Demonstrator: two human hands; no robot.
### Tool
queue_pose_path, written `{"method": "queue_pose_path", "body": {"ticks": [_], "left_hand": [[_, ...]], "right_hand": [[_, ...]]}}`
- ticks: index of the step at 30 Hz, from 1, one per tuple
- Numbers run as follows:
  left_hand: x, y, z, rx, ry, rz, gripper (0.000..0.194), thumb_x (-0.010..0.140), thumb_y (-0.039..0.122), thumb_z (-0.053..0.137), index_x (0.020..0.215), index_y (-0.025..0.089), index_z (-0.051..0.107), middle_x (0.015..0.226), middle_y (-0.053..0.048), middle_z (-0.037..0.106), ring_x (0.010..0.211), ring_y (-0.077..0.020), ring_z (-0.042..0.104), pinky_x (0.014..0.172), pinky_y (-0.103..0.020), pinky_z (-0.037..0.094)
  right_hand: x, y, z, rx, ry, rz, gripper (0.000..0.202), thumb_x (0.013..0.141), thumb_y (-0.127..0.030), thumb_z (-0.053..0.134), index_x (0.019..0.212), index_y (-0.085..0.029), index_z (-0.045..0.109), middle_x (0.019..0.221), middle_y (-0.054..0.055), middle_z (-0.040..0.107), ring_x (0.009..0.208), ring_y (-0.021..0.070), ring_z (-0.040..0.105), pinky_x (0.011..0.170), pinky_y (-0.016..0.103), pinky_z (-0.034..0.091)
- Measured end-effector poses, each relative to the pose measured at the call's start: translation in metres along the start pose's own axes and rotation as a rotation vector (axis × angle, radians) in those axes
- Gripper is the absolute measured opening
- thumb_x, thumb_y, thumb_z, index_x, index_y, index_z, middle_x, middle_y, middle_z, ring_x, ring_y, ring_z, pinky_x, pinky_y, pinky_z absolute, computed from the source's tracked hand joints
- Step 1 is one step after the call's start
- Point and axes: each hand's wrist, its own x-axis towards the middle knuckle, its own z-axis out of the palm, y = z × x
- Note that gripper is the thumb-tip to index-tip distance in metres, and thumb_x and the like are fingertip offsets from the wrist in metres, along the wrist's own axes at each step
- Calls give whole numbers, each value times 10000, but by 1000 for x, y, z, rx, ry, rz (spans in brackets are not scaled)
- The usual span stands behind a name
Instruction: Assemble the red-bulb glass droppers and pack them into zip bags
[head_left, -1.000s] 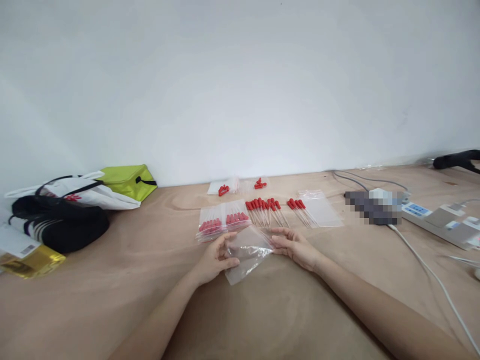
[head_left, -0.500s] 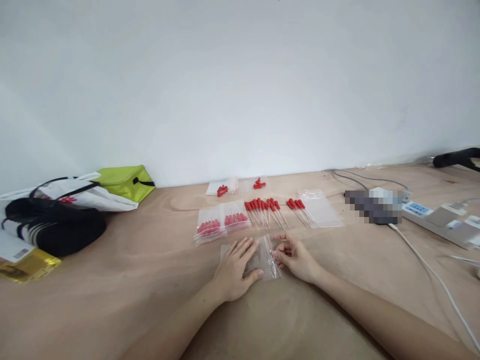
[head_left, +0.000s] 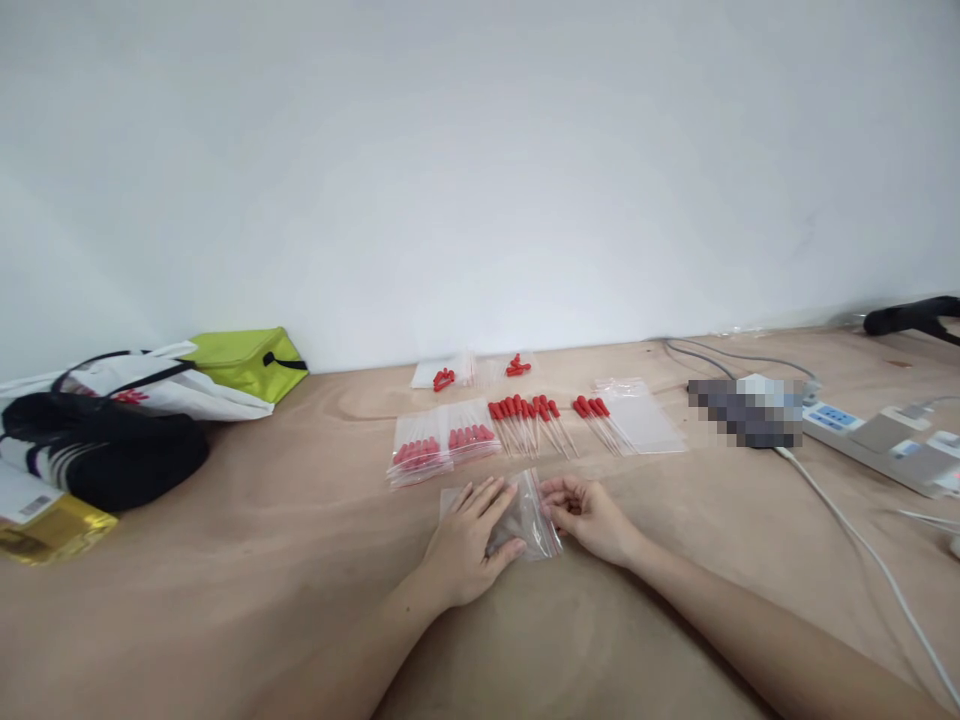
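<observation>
A clear zip bag (head_left: 531,528) lies flat on the table, its zip end toward the right. My left hand (head_left: 471,540) rests on it with fingers spread, pressing it down. At the zip edge, my right hand (head_left: 589,518) pinches the bag between curled fingers and thumb. Just beyond are several droppers with red bulbs (head_left: 525,412) and clear thin stems, and a smaller group of red-bulbed droppers (head_left: 592,408) partly over an unfilled-looking clear bag (head_left: 651,425). To the left, stacked clear bags (head_left: 442,445) hold more red-bulbed pieces.
Small red bulbs (head_left: 517,366) lie on bags by the wall. A black cap-like item (head_left: 112,455), white bag (head_left: 217,397), lime-green bag (head_left: 244,358) and yellow package (head_left: 60,530) crowd the left. On the right are a power strip (head_left: 885,445), a blurred-out device and a white cable (head_left: 862,545).
My right hand's fingers have curled in closer at the bag's zip edge, and that edge looks slightly lifted or bent. My left hand stays spread on the bag.
</observation>
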Motion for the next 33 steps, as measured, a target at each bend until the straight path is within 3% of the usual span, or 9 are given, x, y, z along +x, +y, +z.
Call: {"method": "queue_pose_path", "body": {"ticks": [3,6,9,13,17,20,24,29,33], "left_hand": [[0,0,0,8,-9,-4,596,837,454,430,1340,172,281,1396,-93,296,1287,-218,243,1059,-431,202],[1,0,1,13,-5,0,598,835,449,438,1342,177,275,1395,-88,299,1286,-217,246,1058,-431,205],[1,-1,1,9,13,11,588,835,446,440,1340,192,278,1391,-80,309,1281,-217,259,1054,-434,216],[0,-1,1,8,27,14,581,832,450,445,1331,194,294,1385,-78,322,1276,-219,269,1047,-438,232],[0,0,0,12,13,9,585,838,451,435,1332,171,295,1388,-90,314,1278,-219,266,1052,-436,223],[1,-1,0,3,16,9,588,835,446,442,1334,172,292,1387,-93,315,1277,-222,267,1051,-437,227],[1,-3,3,-17,39,10,585,833,441,445,1337,192,283,1383,-88,324,1274,-223,274,1044,-449,235],[0,-1,2,-52,55,14,566,843,402,442,1341,199,269,1377,-80,339,1269,-219,285,1043,-446,236],[-3,-7,-5,-91,49,32,570,851,386,432,1355,212,230,1378,-68,338,1265,-208,294,1034,-431,262]], "right_hand": [[-2,2,1,-69,84,-114,336,626,-290,649,890,-182,472,679,-34,540,505,70,452,496,212,391],[-5,-1,1,-305,120,-221,178,650,-248,637,752,-184,505,677,-26,497,526,76,437,489,208,377],[-9,-9,-3,-564,20,-411,33,710,-212,585,710,-179,590,783,25,522,688,121,496,609,249,419],[-11,-20,-11,-818,-155,-678,152,803,-228,489,812,-193,637,886,58,567,855,167,499,779,338,403],[-9,-25,-18,-900,-298,-849,271,819,-358,463,910,-166,632,994,89,590,1035,225,458,945,435,297],[-8,-24,-20,-877,-404,-837,399,796,-442,476,1009,-130,604,991,109,602,1027,220,484,962,411,306],[-8,-23,-19,-898,-443,-717,466,787,-447,499,1113,-120,556,1098,139,571,1056,215,490,943,388,337],[-9,-27,-20,-906,-541,-663,503,805,-412,496,1278,-278,389,1369,95,338,1253,211,302,1028,492,113],[-8,-31,-22,-843,-541,-632,483,765,-403,561,1228,-350,437,1420,60,230,1271,213,266,1024,501,91]]}}
